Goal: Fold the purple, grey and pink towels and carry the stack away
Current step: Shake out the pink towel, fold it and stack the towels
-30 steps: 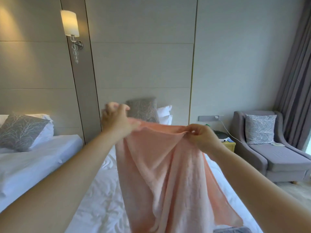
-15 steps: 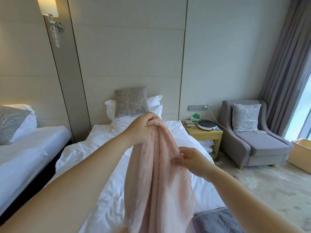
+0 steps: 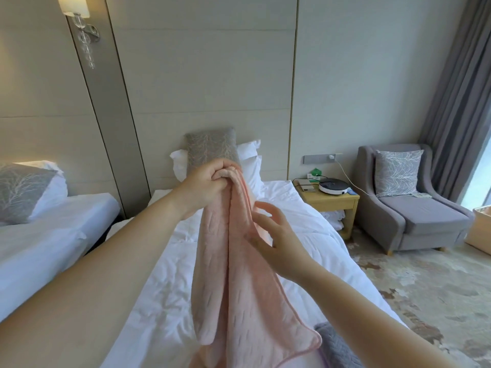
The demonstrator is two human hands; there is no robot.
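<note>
Pink towel (image 3: 239, 274) is in the air above the bed (image 3: 164, 288), hanging lengthwise in bunched vertical folds; its bottom end drops out of frame at the bed's foot.

Left hand (image 3: 210, 181) has its fingers curled tight round the towel's top edge, so the whole towel hangs below that fist. Right hand (image 3: 276, 240) is lower, on the towel's right side: fingers spread wide, thumb against the outer fold, gripping nothing.

Grey towel (image 3: 334, 346) lies on the bed's foot end, right of the hanging pink one and partly behind the right forearm.

Containers:
- nightstand (image 3: 329, 201) right of the bed's head: white folded linen (image 3: 332, 219) on its lower shelf, round white device (image 3: 333, 185) on top.
- beige box (image 3: 481, 229) far right of the bed, cut by the frame edge; can't tell what's in it.

Grey armchair (image 3: 425, 221) with a patterned cushion (image 3: 397, 172) stands between nightstand and box. Second bed (image 3: 53, 235) is left of the bed.
</note>
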